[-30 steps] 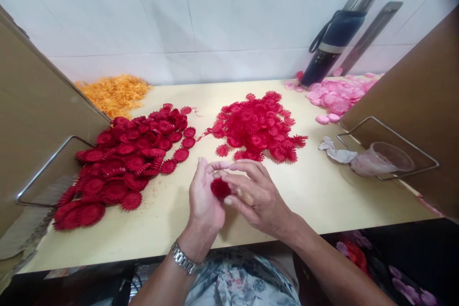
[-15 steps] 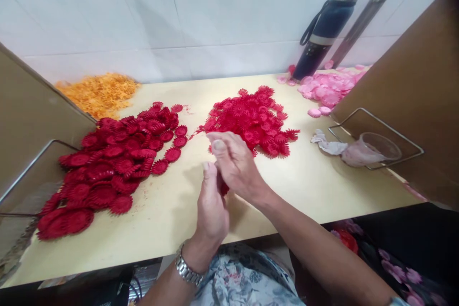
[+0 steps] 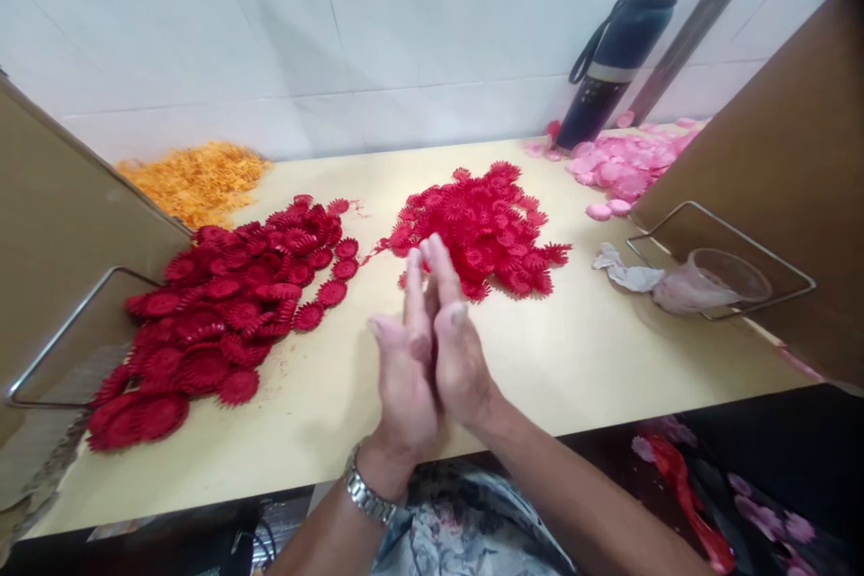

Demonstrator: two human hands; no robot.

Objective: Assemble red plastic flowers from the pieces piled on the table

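My left hand (image 3: 405, 369) and right hand (image 3: 457, 351) press flat, fingers straight, anything between them hidden; beyond my fingertips the red pile (image 3: 481, 229) looks barely started.

space between the pressed palms of left hand (image 3: 403, 373) and right hand (image 3: 460, 351) hidden from view

A single head-worn camera looks forward and down from close above the bench (image 3: 607, 360), facing the tiled wall (image 3: 337, 36); the near bench edge and the person's forearms fill the lower frame.
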